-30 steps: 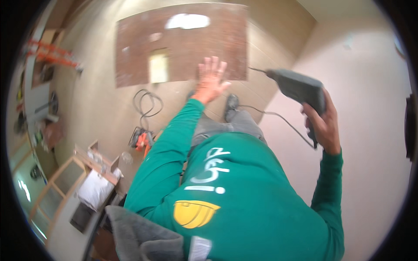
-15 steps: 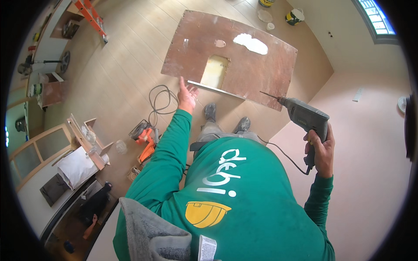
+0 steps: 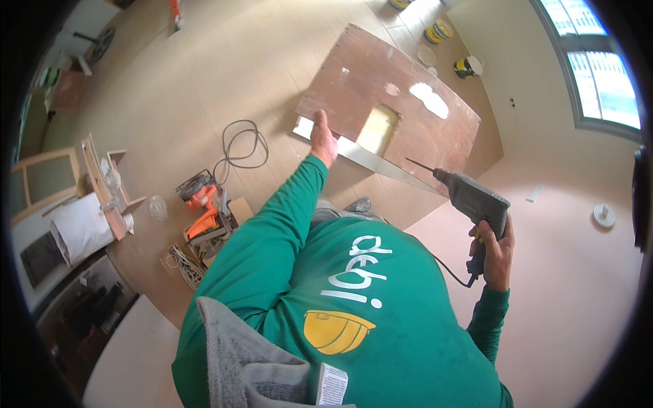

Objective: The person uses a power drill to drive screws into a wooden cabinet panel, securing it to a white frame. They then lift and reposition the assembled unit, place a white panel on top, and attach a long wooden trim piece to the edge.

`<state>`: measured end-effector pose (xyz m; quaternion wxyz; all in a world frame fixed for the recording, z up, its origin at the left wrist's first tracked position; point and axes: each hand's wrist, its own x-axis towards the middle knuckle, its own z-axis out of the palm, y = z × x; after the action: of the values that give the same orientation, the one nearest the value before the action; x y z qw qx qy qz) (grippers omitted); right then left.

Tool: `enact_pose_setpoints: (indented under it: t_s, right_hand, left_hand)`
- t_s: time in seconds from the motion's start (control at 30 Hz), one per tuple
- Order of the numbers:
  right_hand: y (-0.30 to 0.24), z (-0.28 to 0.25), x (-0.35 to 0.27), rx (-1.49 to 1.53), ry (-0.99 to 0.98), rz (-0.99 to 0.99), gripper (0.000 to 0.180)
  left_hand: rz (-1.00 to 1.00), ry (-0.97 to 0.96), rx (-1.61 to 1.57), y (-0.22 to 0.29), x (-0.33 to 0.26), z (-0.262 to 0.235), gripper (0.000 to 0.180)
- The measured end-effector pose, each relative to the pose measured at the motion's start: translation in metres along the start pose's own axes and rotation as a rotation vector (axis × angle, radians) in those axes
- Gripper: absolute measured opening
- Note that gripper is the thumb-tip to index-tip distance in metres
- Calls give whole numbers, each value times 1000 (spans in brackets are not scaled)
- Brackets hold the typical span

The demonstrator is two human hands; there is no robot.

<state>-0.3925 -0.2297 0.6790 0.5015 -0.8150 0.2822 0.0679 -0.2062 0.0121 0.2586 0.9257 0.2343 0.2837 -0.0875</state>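
The left hand pinches the near edge of a brown panel; the right hand wraps around a grey corded drill.

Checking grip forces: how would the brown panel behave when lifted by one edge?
Brown panel: probably stiff, as its broad face looks flat. Likely to tip, being wide with the left hand at one edge. Possibly weaker around the cutout.
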Motion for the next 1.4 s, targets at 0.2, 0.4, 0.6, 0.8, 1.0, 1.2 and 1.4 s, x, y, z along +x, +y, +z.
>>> enact_pose_setpoints:
  t_s: [0.2, 0.4, 0.6, 0.8, 1.0, 1.2, 1.4]
  right_hand:
    - [-35, 21, 25, -30, -100, -48, 41]
    - [-62, 47, 75, -62, -238, -124, 44]
    - [-120, 110, 96, -105, -226, -129, 47]
    - [-166, 189, 115, -156, -167, -66, 48]
    - [-196, 230, 117, -138, -102, -26, 49]
    - [-210, 242, 122, -171, -66, -3, 46]
    - [-211, 242, 129, -144, -33, 12, 45]
  left_hand:
    - [-95, 23, -19, 0, -37, -12, 71]
    - [-178, 6, -75, 19, -45, -25, 75]
    - [-254, 115, -181, 82, -9, -76, 91]
    - [-535, -38, 461, 125, 62, -72, 69]
    - [-580, -5, 784, 130, 80, -58, 67]
    - [-554, -120, 844, 94, 92, -72, 74]
    - [-619, -162, 809, 112, 86, -63, 74]
